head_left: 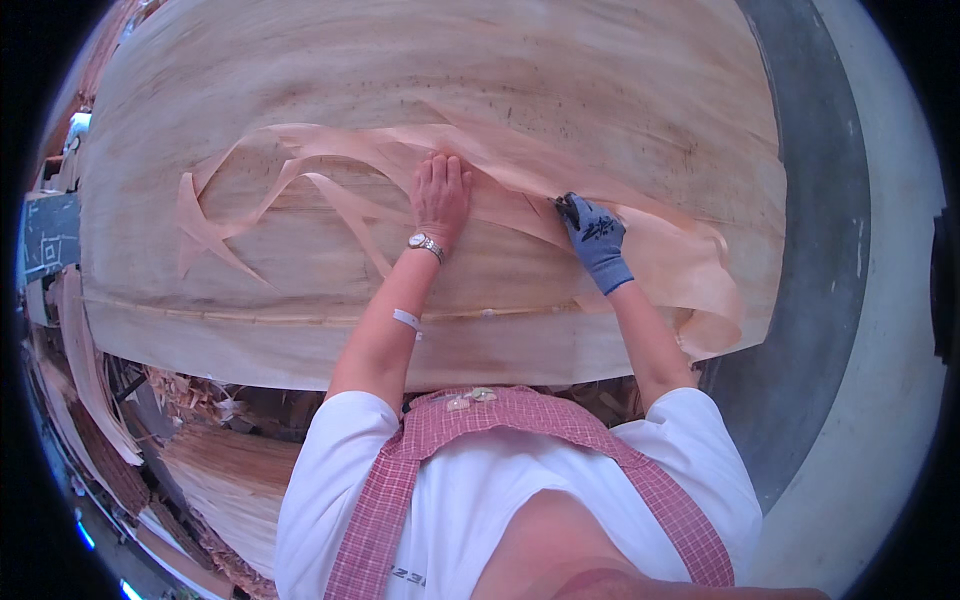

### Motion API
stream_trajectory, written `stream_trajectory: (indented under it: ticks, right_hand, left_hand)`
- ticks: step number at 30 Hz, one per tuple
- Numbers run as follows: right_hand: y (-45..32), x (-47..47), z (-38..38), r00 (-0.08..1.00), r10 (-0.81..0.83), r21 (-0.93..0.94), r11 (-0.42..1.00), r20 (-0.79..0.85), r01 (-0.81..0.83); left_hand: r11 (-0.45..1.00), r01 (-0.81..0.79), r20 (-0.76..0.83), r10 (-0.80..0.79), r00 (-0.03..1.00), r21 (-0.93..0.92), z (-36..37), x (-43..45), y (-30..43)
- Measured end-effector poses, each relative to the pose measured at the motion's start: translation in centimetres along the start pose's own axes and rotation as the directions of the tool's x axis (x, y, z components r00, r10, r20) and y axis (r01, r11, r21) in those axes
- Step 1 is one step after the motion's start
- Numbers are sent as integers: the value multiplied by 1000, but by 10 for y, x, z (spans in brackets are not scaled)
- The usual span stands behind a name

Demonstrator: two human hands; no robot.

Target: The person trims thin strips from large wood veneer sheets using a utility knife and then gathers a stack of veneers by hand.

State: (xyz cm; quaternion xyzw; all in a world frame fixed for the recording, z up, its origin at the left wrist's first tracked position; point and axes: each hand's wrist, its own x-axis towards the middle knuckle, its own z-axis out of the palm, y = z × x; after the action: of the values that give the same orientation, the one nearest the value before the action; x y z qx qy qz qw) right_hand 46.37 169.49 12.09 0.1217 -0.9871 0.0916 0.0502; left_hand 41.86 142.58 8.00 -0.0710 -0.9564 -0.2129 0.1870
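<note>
A large pale wood veneer sheet [615, 67] spreads out before me. Across its middle lies a thin, torn, pinkish veneer piece [517, 210], twisting into loose curled strips at the left and a rolled fold at the right. My left hand [441, 193], bare with a wristwatch [424, 241], rests palm down on the thin piece, its fingers extended and close together. In a blue-grey knit glove with dark markings, my right hand [596, 232] is curled at the edge of that piece and seems to pinch it. Its fingertips are partly hidden.
A narrow bamboo-like stick [255, 318] lies across the sheet near its front edge. Stacked veneer [225, 480] and scraps [180, 390] lie below at the left. A dark painted object [49, 236] adjoins the left edge. Grey floor [810, 315] borders the right side.
</note>
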Motion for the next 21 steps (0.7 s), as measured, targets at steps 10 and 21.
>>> stream_trajectory:
  ticks: [10,21]
  right_hand:
    - [-113,-54,-135,775,-213,611,746,594,-264]
    - [-104,69,15,955,32,320,938,294,-130]
  left_hand:
    - [987,28,186,1,983,-155,-21,-8,-13]
    - [1000,-13,498,14,867,-6,-155,-75,-58]
